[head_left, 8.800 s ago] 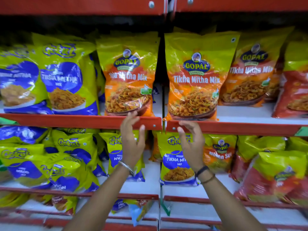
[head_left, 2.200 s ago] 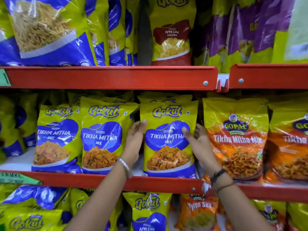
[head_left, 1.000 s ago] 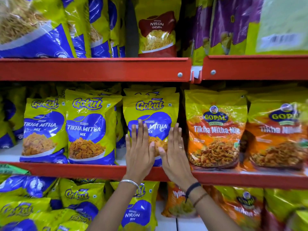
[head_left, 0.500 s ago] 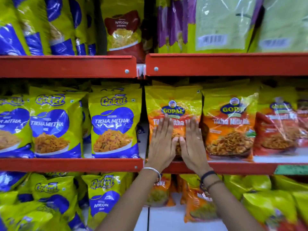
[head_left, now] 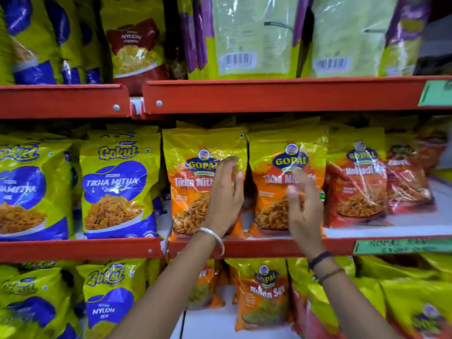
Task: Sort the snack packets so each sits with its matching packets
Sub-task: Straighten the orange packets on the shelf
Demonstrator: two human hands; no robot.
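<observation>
I am holding my left hand (head_left: 223,201) open, fingers loosely spread, in front of a glossy orange Gopal pouch (head_left: 195,182); whether it touches the crinkled film I cannot tell. My right hand (head_left: 302,211) is hanging open before the matching pouch (head_left: 276,177) just beside it. Both flat pouches are standing upright on the red metal shelf (head_left: 269,248), right of the blue-and-yellow Gokul packet (head_left: 117,184).
</observation>
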